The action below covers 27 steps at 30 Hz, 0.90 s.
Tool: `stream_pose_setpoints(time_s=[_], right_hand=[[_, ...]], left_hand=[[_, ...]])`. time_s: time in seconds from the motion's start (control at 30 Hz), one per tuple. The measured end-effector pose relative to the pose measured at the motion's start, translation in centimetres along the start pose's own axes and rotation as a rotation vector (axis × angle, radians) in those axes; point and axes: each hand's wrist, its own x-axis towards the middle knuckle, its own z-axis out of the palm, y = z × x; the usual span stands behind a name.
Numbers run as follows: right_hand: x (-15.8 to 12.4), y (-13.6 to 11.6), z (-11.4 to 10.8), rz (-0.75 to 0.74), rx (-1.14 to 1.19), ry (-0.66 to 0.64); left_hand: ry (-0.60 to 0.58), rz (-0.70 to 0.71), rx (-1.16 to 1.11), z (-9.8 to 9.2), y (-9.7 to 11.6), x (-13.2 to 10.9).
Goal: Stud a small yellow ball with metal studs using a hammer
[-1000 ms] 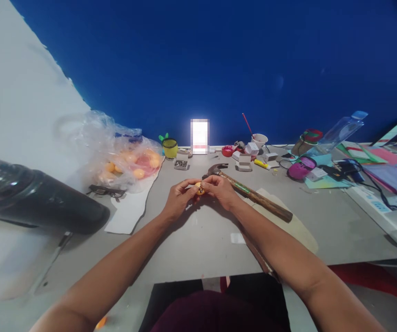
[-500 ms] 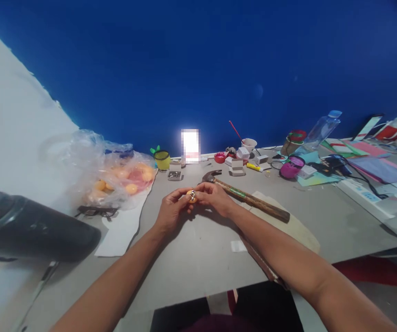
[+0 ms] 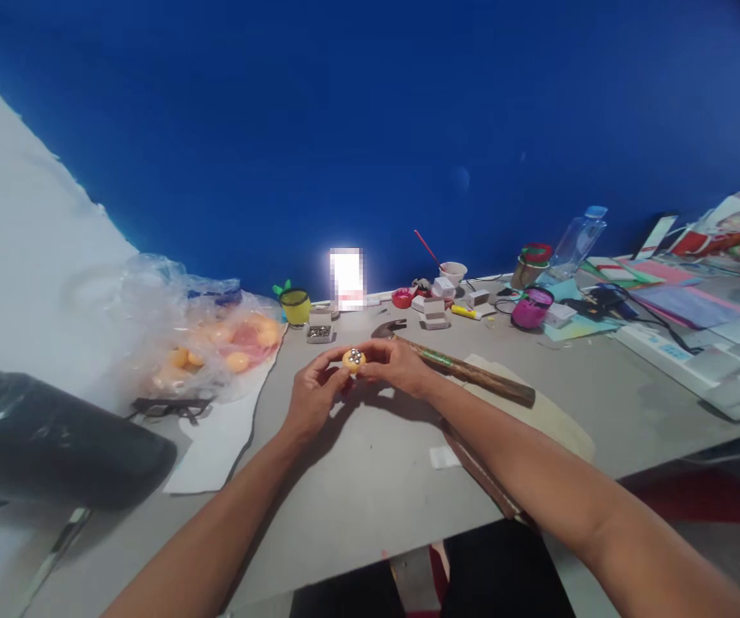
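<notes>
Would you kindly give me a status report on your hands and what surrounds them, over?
Left hand and right hand: both on small orange piece, fingertip grip. Piece: shiny silvery bits showing. Nearby: hammer lying just beyond right hand.

L forearm [image 3: 241, 506] stretched from near left twd centre; R forearm [image 3: 512, 438] stretched from near right, angled inward; both bared; L hand [image 3: 312, 395] held w/ thumb & index curved in a pinch; R hand [image 3: 402, 369] likewise pinched, its back turned partly up; hands held close tog., approx. level, w/ only a small gap left btwn fingertips; other fingers partly hidden; dark-clad legs [image 3: 505, 566] partly shown at near edge.
</notes>
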Motion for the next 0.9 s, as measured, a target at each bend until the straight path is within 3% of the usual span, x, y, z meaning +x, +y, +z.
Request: stream_pose_setpoints(time_s=[0.27,0.63,0.9], right_hand=[[0.2,0.3,-0.1,-0.045,0.098,-0.07],[0.6,0.5,-0.9,-0.05,0.187,-0.172],[0.8,1.0,-1.3,0.012,0.227,-0.126]], left_hand=[[0.074,0.123,0.12,0.4,0.2,-0.1],[0.086,0.178,0.104,1.1,0.1,-0.2],[0.072,0.232,0.215,0.5,-0.4,-0.3]])
